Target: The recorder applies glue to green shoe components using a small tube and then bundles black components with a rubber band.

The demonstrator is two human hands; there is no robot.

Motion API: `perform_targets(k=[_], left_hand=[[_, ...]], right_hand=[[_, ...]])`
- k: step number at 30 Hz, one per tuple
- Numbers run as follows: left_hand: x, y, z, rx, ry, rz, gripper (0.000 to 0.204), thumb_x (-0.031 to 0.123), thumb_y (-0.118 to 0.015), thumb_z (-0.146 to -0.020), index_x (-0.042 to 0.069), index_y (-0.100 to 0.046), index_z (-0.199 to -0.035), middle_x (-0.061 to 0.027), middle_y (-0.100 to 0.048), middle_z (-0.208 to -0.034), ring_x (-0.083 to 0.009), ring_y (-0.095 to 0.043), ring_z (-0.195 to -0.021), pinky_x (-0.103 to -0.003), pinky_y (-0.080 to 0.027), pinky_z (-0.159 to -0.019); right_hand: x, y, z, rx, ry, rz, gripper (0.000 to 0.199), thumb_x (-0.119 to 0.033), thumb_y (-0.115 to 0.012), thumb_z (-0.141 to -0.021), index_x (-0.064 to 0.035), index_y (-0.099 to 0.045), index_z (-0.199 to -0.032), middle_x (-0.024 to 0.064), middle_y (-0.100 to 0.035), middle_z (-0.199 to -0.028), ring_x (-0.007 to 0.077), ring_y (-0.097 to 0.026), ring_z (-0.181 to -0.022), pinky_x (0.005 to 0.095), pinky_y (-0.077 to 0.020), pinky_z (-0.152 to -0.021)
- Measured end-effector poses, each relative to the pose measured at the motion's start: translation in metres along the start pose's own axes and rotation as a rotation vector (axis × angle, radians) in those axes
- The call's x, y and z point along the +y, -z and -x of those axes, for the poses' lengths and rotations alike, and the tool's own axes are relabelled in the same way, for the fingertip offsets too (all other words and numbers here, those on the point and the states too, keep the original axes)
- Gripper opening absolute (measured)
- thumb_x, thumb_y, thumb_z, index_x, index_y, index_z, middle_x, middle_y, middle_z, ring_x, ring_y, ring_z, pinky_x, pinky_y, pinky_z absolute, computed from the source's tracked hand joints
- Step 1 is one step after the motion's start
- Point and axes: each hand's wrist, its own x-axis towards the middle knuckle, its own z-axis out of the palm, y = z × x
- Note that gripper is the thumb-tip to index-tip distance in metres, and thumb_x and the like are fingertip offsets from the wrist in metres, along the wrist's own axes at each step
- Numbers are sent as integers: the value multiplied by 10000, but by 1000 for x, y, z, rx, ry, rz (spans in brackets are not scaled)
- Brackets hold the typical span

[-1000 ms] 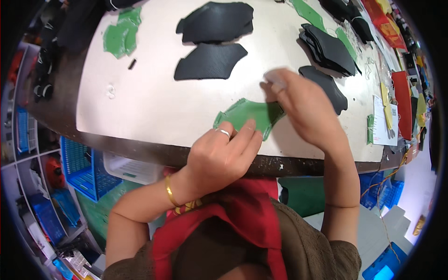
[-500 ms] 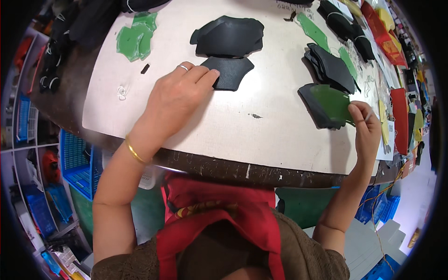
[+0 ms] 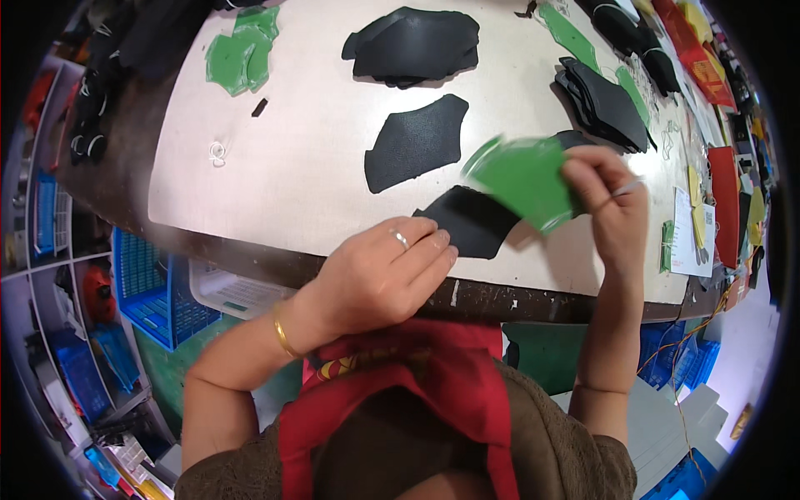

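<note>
My left hand [image 3: 387, 271] is closed at the left edge of a black leather-like piece [image 3: 475, 223], which lies near the table's front edge. Between finger and thumb of my right hand [image 3: 610, 200] is a green sheet template [image 3: 531, 179], raised over that piece and blurred by motion. A thin pale stick [image 3: 628, 187] also pokes out of the right hand; its kind is unclear. Farther off lies a second black piece [image 3: 418, 142], flat and on its own. Beyond it is a stack of black pieces [image 3: 417, 46].
At the right sits another black stack [image 3: 602, 104], with green templates [image 3: 571, 37] beside it. More green templates [image 3: 242, 57] lie far left, near a small white loop of string [image 3: 217, 153]. Papers [image 3: 693, 233] and a red box [image 3: 723, 200] line the right side. Blue baskets [image 3: 158, 292] stand below left.
My left hand has come nearer and rightward, from the piece by the far stack to one at the front edge. My right hand has brought the green template leftward from the right-hand pieces.
</note>
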Motion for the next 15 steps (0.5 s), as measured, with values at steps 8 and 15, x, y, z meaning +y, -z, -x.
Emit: perform_targets(k=[8,15], left_hand=[[8,5,21,65,162,96,195,90,-685,-799,32,-735,-978,-105,-724,-1013,-305,-710,-976,-410,-614,-820],[14,-2,23,71,196,115,247,81,-682,-801,20,-717,-1037,-121,-716,-1057,-321,-708,-1003,-389,-612,-840]], right_hand=[[-10,-35,-5,-353,44,289,174,-159,-739,-931,-4,-755,-1008,122,-735,-796,150,-693,-700,282,-539,-678],[-8,-41,-10,-408,96,398,152,-160,-736,-916,-32,-752,-997,131,-727,-793,226,-711,-679,317,-547,-661]])
